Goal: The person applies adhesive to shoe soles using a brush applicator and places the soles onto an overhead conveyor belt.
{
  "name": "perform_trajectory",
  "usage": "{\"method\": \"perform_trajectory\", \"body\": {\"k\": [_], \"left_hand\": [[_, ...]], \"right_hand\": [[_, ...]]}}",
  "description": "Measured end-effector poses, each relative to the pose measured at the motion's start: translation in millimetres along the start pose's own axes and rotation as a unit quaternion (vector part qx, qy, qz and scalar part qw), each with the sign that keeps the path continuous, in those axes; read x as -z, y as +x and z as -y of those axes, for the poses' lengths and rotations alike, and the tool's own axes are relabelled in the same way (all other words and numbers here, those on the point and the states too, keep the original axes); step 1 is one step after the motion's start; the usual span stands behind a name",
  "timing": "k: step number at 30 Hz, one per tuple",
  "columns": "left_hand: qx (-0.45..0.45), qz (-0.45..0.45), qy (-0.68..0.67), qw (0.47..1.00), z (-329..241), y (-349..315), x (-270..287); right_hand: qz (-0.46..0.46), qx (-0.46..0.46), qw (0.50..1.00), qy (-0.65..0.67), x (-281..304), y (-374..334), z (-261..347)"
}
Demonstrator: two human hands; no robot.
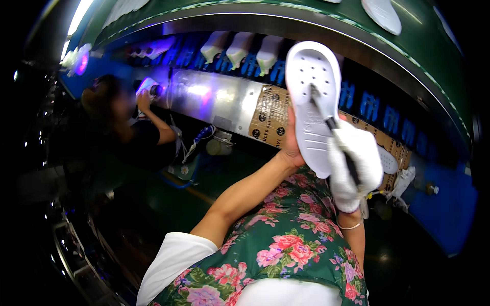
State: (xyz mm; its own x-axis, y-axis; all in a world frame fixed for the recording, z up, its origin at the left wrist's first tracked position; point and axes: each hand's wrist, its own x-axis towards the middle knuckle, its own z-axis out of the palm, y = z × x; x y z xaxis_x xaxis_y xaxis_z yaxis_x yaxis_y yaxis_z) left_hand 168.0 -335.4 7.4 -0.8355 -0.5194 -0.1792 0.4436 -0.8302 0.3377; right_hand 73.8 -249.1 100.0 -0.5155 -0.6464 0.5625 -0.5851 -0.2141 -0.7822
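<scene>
My left hand (pixel 291 145) holds a white shoe sole (pixel 311 97) upright from behind, its perforated underside facing me. My right hand (pixel 354 166), in a white glove, grips a thin dark-handled brush (pixel 326 120) whose tip rests on the middle of the sole. Both hands are raised in front of a curved conveyor line. A floral apron (pixel 286 245) covers my lap below.
White shoe forms (pixel 240 48) hang in a row on blue holders along the conveyor. A metal panel (pixel 219 97) and a cardboard sheet (pixel 268 115) line its front. Another person (pixel 127 127) works at the left under purple light. A second white sole (pixel 383 15) lies on the green belt above.
</scene>
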Motion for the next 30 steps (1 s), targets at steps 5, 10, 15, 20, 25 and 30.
{"method": "perform_trajectory", "body": {"k": [5, 10, 15, 20, 25, 30], "left_hand": [[0.021, 0.089, -0.137, 0.986, -0.9, 2.9, 6.1], [-0.001, 0.093, -0.135, 0.986, -6.7, 5.5, 4.3], [0.064, 0.129, -0.09, 0.986, -9.0, 7.3, 18.0], [-0.001, 0.076, -0.187, 0.979, -12.7, 8.6, -1.0], [0.065, 0.169, -0.109, 0.977, -20.8, 8.1, 15.6], [-0.005, 0.087, -0.118, 0.989, -21.5, 6.7, 7.9]], "right_hand": [[0.081, -0.007, 0.996, 0.042, -4.1, -2.8, 10.1], [0.031, -0.019, 0.999, 0.007, 4.0, -7.2, 3.3], [0.092, -0.037, 0.994, 0.047, -1.4, -23.5, 9.3], [0.08, -0.03, 0.996, 0.025, 11.6, -19.5, -1.3], [0.146, 0.004, 0.986, 0.085, 4.6, -24.9, 3.0], [0.117, -0.021, 0.993, 0.012, 14.3, -25.7, -4.3]]}}
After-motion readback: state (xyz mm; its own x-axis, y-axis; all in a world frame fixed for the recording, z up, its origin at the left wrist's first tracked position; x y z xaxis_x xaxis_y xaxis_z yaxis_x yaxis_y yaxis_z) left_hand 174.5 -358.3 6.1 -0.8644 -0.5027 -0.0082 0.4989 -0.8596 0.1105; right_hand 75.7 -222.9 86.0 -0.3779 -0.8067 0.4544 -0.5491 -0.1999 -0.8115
